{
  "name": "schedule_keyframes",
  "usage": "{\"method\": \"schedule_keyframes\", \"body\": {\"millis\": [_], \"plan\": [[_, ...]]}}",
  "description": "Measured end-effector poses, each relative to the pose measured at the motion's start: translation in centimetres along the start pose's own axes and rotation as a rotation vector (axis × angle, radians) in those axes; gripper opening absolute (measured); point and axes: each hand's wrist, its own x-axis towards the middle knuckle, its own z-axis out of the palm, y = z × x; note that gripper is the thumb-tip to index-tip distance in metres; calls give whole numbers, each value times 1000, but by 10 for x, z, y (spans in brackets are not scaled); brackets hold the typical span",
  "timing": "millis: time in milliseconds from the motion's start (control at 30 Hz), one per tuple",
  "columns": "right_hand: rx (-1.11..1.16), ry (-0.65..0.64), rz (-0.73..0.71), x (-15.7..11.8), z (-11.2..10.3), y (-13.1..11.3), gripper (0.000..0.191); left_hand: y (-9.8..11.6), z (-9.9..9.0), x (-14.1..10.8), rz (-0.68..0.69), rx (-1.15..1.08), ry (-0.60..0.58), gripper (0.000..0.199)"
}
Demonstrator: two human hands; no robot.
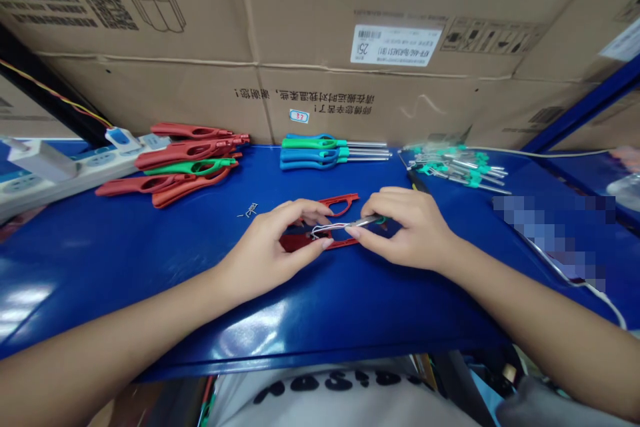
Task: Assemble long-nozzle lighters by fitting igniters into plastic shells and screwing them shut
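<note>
Near the middle of the blue table, my left hand [280, 240] grips a red plastic handle shell [295, 241], its thumb and fingers around the shell's left part. Thin white and dark wires [325, 228] run from that shell towards the right. My right hand [410, 223] pinches a metal rod with a green end [370, 220] above the shell's right side. A second red shell piece [343, 203] with a loop opening lies just behind, partly hidden by my left fingers. Small screws [251, 210] are scattered left of my left hand.
Red and green handles [190, 147] are piled at the back left beside a white power strip [95, 163]. Blue and green lighters [310, 152] lie at the back centre, metal rods with green parts [463, 165] at the back right. A phone-like object [555, 240] lies right; cardboard boxes [310, 33] stand behind.
</note>
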Motion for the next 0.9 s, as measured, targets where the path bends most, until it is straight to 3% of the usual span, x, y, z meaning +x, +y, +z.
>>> {"method": "schedule_keyframes", "body": {"millis": [133,300,400,500,633,767,900], "plan": [[-82,23,-47,1,-8,7,29,-4,2,0,-55,-69,-53,35],[-186,36,-89,2,-21,20,30,-10,2,4,-182,-342,-65,29],[-223,75,-132,2,-24,23,30,-11,2,5,-227,-380,-61,28],[-245,97,-140,2,-25,23,31,-9,2,4,-145,-223,-5,25],[-257,117,-181,1,-22,18,29,1,0,0,80,14,89,24],[-227,98,-186,0,-17,8,27,10,-2,-5,239,126,73,29],[-186,123,-185,0,-11,2,25,11,-1,-7,312,188,69,35]]}}
